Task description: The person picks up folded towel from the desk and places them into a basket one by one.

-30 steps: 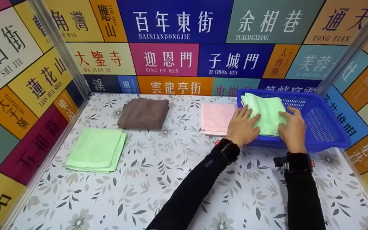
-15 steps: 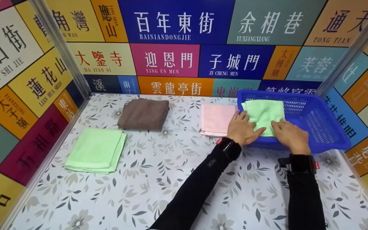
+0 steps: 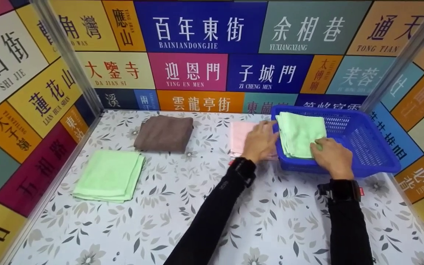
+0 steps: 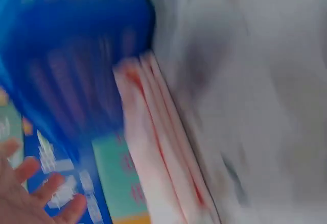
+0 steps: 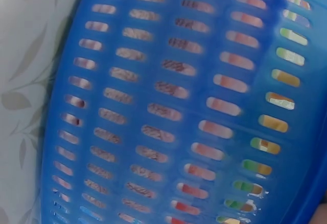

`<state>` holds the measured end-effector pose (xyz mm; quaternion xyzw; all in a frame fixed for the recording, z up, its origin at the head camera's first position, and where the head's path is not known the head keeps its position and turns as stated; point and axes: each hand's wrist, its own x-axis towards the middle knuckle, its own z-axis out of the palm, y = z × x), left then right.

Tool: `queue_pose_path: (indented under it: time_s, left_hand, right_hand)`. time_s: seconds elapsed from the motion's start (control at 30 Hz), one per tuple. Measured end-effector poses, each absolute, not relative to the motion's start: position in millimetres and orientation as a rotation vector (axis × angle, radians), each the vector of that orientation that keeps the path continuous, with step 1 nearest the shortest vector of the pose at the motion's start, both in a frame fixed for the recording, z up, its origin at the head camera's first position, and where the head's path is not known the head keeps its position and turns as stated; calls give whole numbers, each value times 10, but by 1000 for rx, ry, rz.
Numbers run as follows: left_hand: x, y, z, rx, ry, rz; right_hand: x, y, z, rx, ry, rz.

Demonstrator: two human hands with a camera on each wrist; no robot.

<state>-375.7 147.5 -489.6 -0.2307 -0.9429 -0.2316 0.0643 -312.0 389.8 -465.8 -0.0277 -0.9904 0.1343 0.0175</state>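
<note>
A folded green towel [image 3: 302,134] lies in the left part of the blue plastic basket [image 3: 375,162]. My right hand [image 3: 332,156] pinches the towel's near right corner between thumb and fingers. My left hand [image 3: 260,141] is apart from that towel, left of the basket and over a folded pink towel [image 3: 238,137], partly covering it. In the left wrist view, the fingers [image 4: 48,185] are spread, beside the basket [image 4: 76,71] and the pink towel's layered edge [image 4: 161,142]. Slotted basket wall [image 5: 168,101] fills most of the right wrist view.
A folded brown towel [image 3: 164,133] lies at the back left, with another folded green towel [image 3: 109,176] in front of it. Printed panels [image 3: 190,71] wall in the back and sides of the floral-covered table [image 3: 197,184].
My left hand has come off the green towel in the basket and moved left over the pink towel. My right hand stays at the green towel's near right corner.
</note>
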Motion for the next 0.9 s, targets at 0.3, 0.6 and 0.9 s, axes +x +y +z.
queue_pose_path:
  time_s: [0.3, 0.6, 0.9]
  left_hand:
    - [-3803, 1041, -5194, -695, -3233, -272]
    - [-3651, 825, -5055, -819, -3255, -136]
    - [-3217, 636, -5092, -1067, -3152, 62]
  right_hand:
    - [-3074, 3917, -4639, -90, -3077, 432]
    - [-3089, 3825, -4668, -95, -3065, 501]
    - [-3094, 3878, -4649, -94, -3063, 474]
